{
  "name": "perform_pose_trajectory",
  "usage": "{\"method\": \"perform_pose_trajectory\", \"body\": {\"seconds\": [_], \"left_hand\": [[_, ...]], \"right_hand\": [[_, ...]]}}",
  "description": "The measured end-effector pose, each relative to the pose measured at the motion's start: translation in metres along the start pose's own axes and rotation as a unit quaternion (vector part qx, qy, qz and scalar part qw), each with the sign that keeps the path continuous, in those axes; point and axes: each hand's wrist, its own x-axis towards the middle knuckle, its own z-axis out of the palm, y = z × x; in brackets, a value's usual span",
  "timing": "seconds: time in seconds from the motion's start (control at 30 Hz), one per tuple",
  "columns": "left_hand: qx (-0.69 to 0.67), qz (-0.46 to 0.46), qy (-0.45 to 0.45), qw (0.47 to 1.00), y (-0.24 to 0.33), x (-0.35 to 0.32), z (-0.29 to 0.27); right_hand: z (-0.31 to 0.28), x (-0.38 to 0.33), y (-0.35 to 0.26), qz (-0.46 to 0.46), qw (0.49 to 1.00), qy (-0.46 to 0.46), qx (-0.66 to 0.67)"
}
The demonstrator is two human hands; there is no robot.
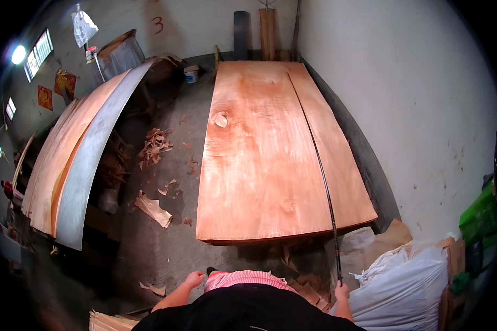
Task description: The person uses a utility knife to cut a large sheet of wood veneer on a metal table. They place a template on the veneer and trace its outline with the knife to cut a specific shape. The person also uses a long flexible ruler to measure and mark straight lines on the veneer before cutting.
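Observation:
A large stack of reddish wood veneer sheets (265,160) lies flat ahead of me, with a gap between a wide sheet and a narrower strip (331,143) on the right. My right hand (341,291) grips the near end of a long thin dark rod (323,176) that lies along that gap. My left hand (193,278) hangs loose at my side, fingers slightly curled, holding nothing. Just beyond it is the near edge of the stack.
A second veneer pile with a grey sheet (88,165) on top stands at the left. Veneer scraps (154,144) litter the concrete floor between the piles. White sacks (403,281) sit at the right by the wall. Boards (267,33) lean against the far wall.

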Motion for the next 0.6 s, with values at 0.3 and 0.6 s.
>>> {"method": "perform_pose_trajectory", "body": {"seconds": [0.3,0.6], "left_hand": [[-0.126,0.078,0.019,0.989,-0.046,0.018,-0.056],[-0.146,-0.084,0.067,0.983,-0.202,-0.018,-0.182]], "right_hand": [[0.069,-0.093,-0.192,-0.15,0.968,0.002,0.2],[0.121,-0.201,-0.422,-0.226,0.902,-0.155,0.334]]}}
